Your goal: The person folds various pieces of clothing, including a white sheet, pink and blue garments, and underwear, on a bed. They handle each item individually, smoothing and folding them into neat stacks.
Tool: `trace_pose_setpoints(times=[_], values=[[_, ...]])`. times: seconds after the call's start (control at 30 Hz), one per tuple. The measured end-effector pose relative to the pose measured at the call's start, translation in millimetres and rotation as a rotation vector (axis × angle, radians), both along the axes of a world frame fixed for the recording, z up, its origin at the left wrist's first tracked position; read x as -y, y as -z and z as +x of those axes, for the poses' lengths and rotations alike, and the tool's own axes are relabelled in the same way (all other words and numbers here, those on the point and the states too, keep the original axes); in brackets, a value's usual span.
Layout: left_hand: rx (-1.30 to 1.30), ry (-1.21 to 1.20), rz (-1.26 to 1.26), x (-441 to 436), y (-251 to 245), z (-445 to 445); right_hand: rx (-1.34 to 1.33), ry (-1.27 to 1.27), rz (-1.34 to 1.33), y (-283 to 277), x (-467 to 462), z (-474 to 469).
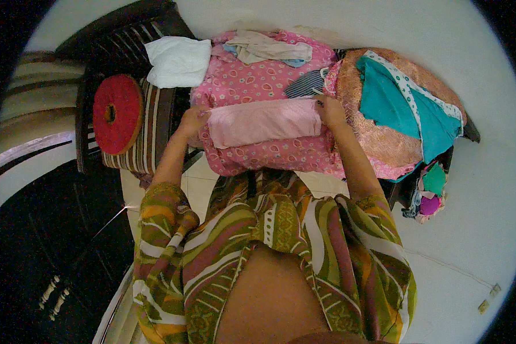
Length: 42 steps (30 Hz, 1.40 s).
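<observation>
A light pink cloth point(264, 123), folded into a long strip, lies on a pink patterned cover point(258, 77) in front of me. My left hand point(194, 122) grips its left end near the top corner. At the opposite end, my right hand point(330, 112) has its fingers closed on the upper corner. Just beyond the strip, close to my right hand, is a dark striped cloth point(306, 83). A beige cloth point(268, 48) with light blue parts lies at the cover's far edge.
To the left are a white folded towel point(179, 62), a red round cushion point(116, 114) and a striped seat cushion point(155, 129). On the right, a teal garment point(391, 99) lies over a brown-gold cloth point(382, 137). Several small cloths point(432, 193) hang below it, near the wall.
</observation>
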<state>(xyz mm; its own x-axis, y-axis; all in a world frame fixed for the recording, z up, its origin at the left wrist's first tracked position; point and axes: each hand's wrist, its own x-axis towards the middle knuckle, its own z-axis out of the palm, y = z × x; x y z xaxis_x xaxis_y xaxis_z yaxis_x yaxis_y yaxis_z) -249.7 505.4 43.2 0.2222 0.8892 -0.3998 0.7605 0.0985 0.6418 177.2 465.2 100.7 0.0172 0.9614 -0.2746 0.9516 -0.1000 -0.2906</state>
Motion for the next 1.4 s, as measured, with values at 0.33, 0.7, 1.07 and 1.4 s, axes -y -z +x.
trace_pose_setpoints(times=[0.33,0.7,1.07,1.4], values=[[-0.07,0.38,0.354,8,5,152,-1.155,0.823,-0.645,65,115,-43],[0.258,0.383,-0.201,1,27,148,-1.611,0.977,-0.223,30,66,-108],[1.252,-0.039,-0.24,-47,-151,155,-1.716,0.504,0.313,-145,-26,-96],[0.588,-0.072,-0.448,74,25,111,-1.222,0.601,-0.504,11,74,-87]])
